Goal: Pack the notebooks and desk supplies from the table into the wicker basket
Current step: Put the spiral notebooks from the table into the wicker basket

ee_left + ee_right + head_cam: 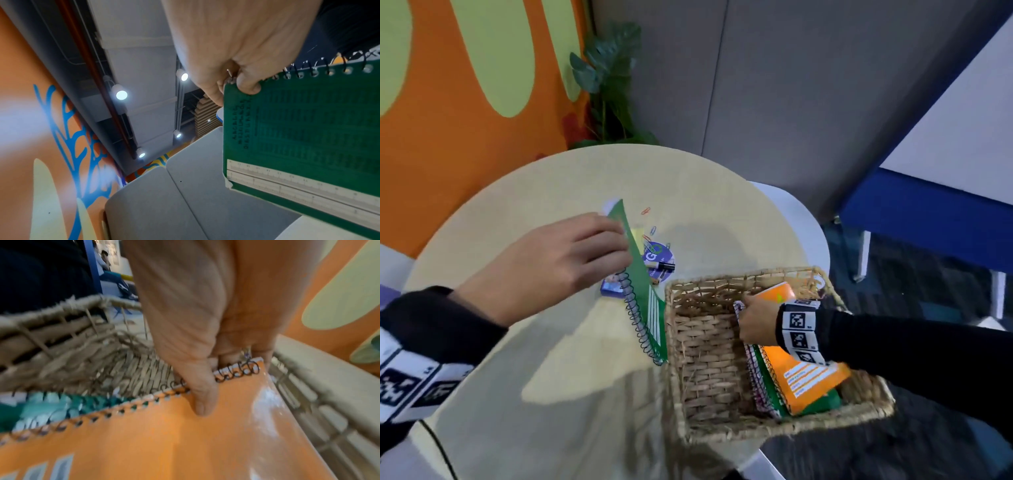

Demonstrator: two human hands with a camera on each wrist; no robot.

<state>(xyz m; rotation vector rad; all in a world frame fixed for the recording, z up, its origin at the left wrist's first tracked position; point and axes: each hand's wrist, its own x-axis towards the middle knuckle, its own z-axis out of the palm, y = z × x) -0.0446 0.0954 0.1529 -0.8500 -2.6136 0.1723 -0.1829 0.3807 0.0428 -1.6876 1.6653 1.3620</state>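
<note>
Wicker basket [709, 346], coarse woven fibre, rectangular, sits at the round pale tabletop [544, 192] edge. Right hand [756, 322] grip clasps a glossy orange spiral notebook [808, 377] inside it, atop other notebooks. Left hand [561, 260] grip pinches a green wire-bound notebook [645, 291], raised edgewise, blocking paperclips [652, 230], a marker [662, 265] and a small blue box [611, 286] behind.

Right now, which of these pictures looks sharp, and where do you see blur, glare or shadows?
Head view: the left hand and green notebook are smeared, and soft shadows fall across the table. Left wrist view: ceiling lights flare white. Right wrist view: the wicker basket is streaked, and glare shines on the orange notebook.
</note>
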